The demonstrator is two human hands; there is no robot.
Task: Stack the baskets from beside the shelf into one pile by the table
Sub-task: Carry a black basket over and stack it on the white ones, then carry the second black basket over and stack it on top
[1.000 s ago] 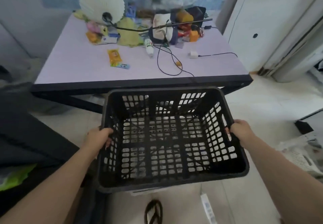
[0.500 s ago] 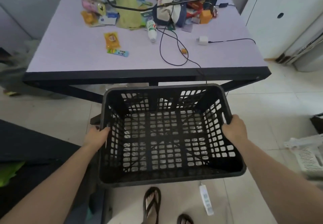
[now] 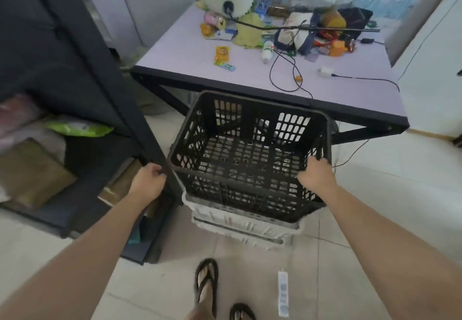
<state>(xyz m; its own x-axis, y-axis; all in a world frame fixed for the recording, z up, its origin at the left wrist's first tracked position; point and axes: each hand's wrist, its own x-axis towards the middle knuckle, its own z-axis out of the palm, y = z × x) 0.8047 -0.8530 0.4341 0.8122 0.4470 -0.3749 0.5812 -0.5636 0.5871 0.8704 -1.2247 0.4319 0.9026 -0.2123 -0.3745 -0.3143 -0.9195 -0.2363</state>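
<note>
Left hand (image 3: 147, 182): I've got it clenched on the black basket (image 3: 247, 159) near-left rim.
Right hand (image 3: 316, 176): gripping its right wall.
Basket: over white baskets (image 3: 240, 224), near the desk (image 3: 190, 54).

Both hands grip a black slotted plastic basket (image 3: 247, 159) by its rim, left hand (image 3: 147, 182) at the near left corner, right hand (image 3: 316, 176) on the right side; it sits over white plastic baskets (image 3: 240, 222) before the lilac table's (image 3: 350, 99) near edge
</note>
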